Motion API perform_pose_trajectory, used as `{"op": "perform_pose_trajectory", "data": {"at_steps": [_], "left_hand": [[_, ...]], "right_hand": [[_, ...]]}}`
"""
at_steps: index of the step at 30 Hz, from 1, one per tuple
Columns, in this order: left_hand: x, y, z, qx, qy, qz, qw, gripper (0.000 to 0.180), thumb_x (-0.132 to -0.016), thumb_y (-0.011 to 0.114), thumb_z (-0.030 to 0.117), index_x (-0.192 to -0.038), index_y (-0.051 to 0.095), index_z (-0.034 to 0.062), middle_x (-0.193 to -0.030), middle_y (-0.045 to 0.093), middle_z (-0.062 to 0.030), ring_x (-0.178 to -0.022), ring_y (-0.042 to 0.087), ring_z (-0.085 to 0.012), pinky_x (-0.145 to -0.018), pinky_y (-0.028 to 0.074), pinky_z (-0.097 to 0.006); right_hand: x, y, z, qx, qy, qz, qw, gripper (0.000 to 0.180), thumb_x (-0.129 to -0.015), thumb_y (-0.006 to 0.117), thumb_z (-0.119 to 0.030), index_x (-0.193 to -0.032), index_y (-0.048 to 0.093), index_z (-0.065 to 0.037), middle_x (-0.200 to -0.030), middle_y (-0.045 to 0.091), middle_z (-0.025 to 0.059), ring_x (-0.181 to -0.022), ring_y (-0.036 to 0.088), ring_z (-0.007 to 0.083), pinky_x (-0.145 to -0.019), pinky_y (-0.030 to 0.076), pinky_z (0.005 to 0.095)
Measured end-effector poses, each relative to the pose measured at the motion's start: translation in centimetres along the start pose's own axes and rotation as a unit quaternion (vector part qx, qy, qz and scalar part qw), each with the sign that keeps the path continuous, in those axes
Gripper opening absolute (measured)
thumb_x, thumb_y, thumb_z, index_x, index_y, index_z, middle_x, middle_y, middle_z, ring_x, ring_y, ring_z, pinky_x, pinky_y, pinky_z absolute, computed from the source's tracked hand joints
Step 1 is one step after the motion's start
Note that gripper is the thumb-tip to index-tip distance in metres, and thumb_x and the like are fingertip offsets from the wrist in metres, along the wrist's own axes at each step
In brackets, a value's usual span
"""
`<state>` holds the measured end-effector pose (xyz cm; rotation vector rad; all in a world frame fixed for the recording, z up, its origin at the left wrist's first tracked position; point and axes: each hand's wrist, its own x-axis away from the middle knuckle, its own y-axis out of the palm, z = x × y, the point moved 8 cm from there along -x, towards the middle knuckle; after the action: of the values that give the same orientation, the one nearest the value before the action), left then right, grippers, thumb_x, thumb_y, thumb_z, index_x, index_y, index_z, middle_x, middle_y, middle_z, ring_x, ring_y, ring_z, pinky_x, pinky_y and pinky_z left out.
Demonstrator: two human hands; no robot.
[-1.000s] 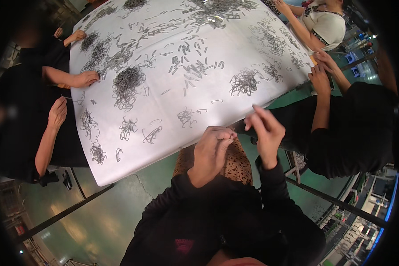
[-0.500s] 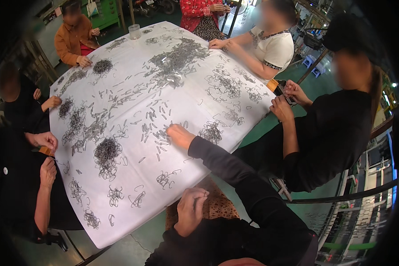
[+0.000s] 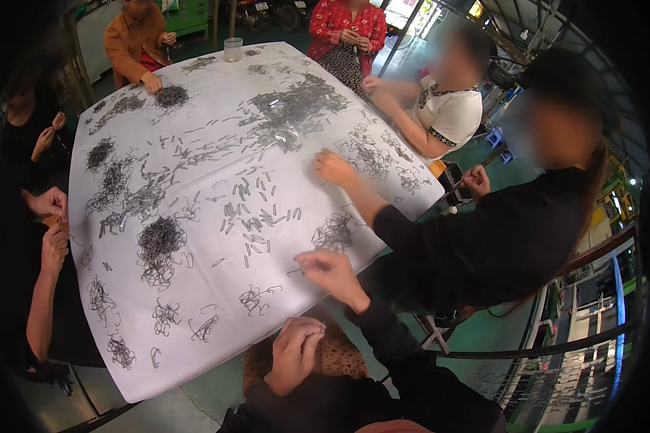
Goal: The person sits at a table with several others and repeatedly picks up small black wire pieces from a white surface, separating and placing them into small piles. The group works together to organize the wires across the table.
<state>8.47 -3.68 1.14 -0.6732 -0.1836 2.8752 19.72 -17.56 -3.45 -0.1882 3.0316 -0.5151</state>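
Note:
Small dark wire-like pieces (image 3: 249, 209) lie scattered over the white-covered table (image 3: 267, 343); some are narrow strips, others curved and tangled in heaps. My right hand (image 3: 332, 276) is over the near edge, fingers bent, with a thin curved wire piece (image 3: 294, 273) at its fingertips. A dark heap of curved pieces (image 3: 334, 231) lies just beyond that hand. My left hand (image 3: 295, 353) is closed in front of the table edge, thumb against fingers; whatever is in it is hidden. Between it and the strips sits a small loose heap (image 3: 256, 299).
Close on my right, a co-worker's hand (image 3: 334, 167) reaches over the table. Other people work along the left, far and right sides. A clear cup (image 3: 232, 50) stands at the far edge. A large grey mass of strips (image 3: 296, 105) covers the far middle.
My right hand has drawn back from the scattered strips toward me. My left hand stays closed near the same place. The right-hand co-worker has stretched an arm over the table.

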Motion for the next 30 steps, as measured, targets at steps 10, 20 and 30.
{"op": "perform_pose_trajectory", "data": {"at_steps": [10, 20, 30], "left_hand": [[-1.0, -1.2, -0.6, 0.011, -0.043, 0.016, 0.999, 0.008, -0.085, 0.063, -0.001, -0.09, 0.058, 0.0024, -0.087, 0.064, -0.0105, -0.08, 0.061, -0.0266, -0.07, 0.05, -0.035], [0.0, -0.7, -0.2, -0.02, -0.054, 0.011, 0.998, 0.007, -0.086, 0.062, 0.001, -0.091, 0.056, 0.002, -0.087, 0.064, -0.011, -0.081, 0.061, -0.0289, -0.073, 0.049, -0.036], [2.1, 0.3, 0.6, -0.038, -0.018, 0.005, 0.999, 0.025, -0.083, 0.066, 0.001, -0.106, 0.056, 0.0008, -0.108, 0.064, -0.0146, -0.092, 0.062, -0.0266, -0.084, 0.048, -0.034]], "right_hand": [[8.3, 0.0, -4.5, -0.208, 0.094, -0.009, 0.974, 0.027, -0.084, 0.065, 0.007, -0.111, 0.064, 0.006, -0.094, 0.069, 0.0102, -0.084, 0.066, 0.0117, -0.076, 0.054, 0.0234], [10.1, -0.4, -5.2, -0.243, 0.051, 0.037, 0.968, 0.026, -0.083, 0.064, 0.008, -0.109, 0.064, 0.006, -0.094, 0.065, 0.0086, -0.083, 0.065, 0.0129, -0.07, 0.055, 0.0239], [12.6, -0.6, -5.5, -0.322, -0.015, 0.099, 0.942, 0.023, -0.081, 0.065, 0.011, -0.104, 0.064, 0.008, -0.095, 0.064, 0.0082, -0.087, 0.065, 0.012, -0.077, 0.054, 0.0232]]}}
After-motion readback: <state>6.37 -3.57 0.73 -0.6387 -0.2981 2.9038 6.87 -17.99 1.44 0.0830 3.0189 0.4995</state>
